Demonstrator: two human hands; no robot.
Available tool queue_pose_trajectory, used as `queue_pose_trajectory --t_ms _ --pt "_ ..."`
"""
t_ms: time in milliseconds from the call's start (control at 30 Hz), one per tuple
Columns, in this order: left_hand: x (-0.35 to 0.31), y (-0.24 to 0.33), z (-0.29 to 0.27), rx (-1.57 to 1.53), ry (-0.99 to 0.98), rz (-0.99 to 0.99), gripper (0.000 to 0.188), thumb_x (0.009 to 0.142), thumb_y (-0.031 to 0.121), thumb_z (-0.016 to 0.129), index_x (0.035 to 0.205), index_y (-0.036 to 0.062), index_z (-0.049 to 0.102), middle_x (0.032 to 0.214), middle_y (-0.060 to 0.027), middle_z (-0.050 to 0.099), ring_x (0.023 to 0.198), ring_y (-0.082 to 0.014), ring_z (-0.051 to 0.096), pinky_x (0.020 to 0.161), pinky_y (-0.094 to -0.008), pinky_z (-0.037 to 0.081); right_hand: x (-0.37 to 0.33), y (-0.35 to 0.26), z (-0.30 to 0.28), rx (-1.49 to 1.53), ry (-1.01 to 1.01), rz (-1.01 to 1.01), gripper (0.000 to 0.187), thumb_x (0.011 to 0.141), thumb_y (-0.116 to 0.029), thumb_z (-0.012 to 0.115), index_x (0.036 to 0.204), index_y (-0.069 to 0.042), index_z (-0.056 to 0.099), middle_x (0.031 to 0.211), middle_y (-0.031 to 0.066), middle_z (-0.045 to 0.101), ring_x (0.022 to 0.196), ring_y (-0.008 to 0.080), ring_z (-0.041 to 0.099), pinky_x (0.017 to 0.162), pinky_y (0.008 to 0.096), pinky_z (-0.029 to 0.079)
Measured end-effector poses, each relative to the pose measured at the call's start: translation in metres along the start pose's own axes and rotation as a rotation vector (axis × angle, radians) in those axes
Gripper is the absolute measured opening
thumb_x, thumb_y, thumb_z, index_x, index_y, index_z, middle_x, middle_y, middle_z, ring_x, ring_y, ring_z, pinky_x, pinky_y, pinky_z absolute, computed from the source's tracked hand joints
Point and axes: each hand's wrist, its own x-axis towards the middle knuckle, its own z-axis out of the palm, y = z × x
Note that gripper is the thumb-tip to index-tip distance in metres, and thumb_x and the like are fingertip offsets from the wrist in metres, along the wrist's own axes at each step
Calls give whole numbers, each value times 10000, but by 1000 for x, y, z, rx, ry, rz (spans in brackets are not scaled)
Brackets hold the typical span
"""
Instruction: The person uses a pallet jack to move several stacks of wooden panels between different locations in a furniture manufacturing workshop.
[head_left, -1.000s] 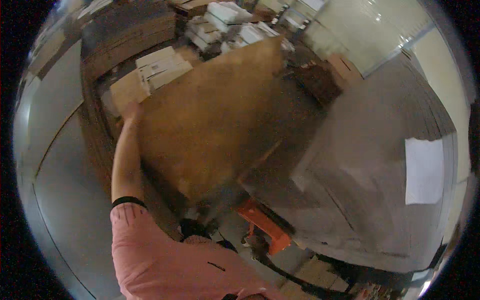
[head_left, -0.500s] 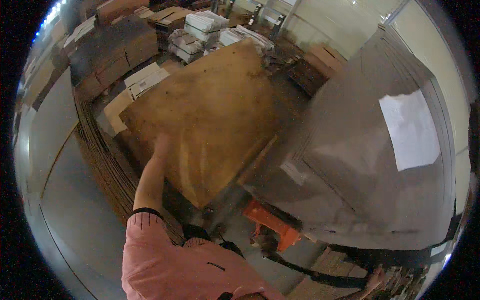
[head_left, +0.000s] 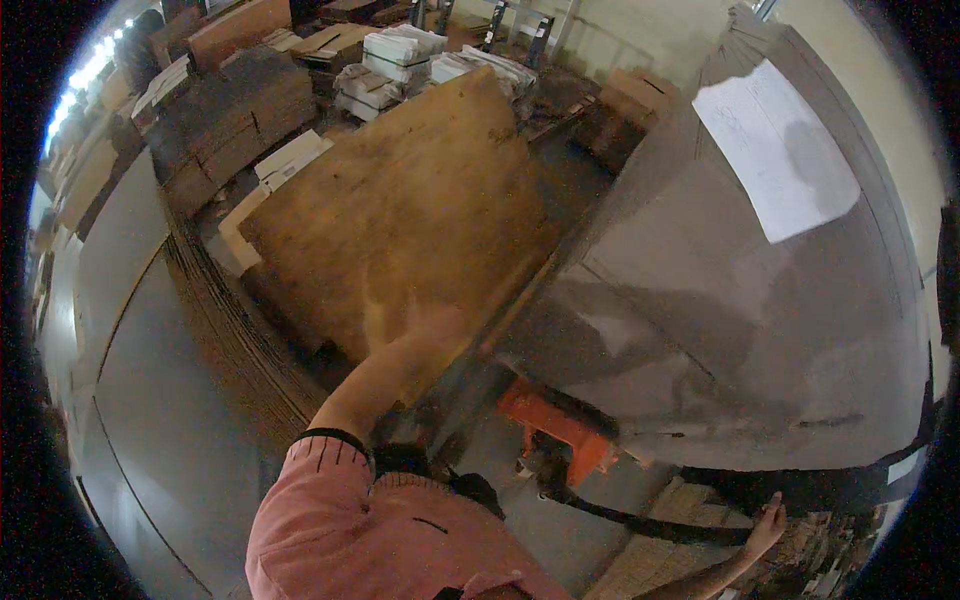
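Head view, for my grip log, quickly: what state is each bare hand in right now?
Left hand: blurred against the flat brown board; open or closed cannot be told.
Right hand: near the long black bar; grip cannot be told.

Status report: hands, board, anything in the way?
Left hand over brown board, blurred, contact unclear. Right hand by curved black bar, grip unclear. Tall gray stack close on brown board's right.

A warehouse or carton-works store, by the look of it: a left stack of cardboard sheets and a right stack of cardboard sheets, piles of brown cardboard and white bundles farther back, an orange frame resembling a pallet truck, and a plain, pale wall behind.
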Motion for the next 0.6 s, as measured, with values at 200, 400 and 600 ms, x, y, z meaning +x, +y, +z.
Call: queue_pose_trajectory --t_ms 200,400,600 --pt "3 136 -59 -350 148 393 463 936 444 557 1186 63 636 1079 -225 668 1048 -425 624 888 -497 507 16 -4 22 -47 -102 -103 441 980 -449 583 782 -54 568 667 -20 454 567 80 340 538 294 295" --pt "-107 319 -102 -447 186 804 550 967 519 509 1324 102 542 1165 -218 647 1089 -425 609 945 -511 497 -10 10 2 104 -60 -19 495 996 -475 547 736 -54 534 608 -24 413 563 71 374 527 284 290" --pt "-226 459 -63 -605 143 1160 505 958 477 525 1250 70 587 1284 -216 555 1203 -400 537 1001 -483 451 12 35 -17 -85 -352 -310 412 989 -400 553 818 -25 569 720 20 461 627 119 411 594 318 352"
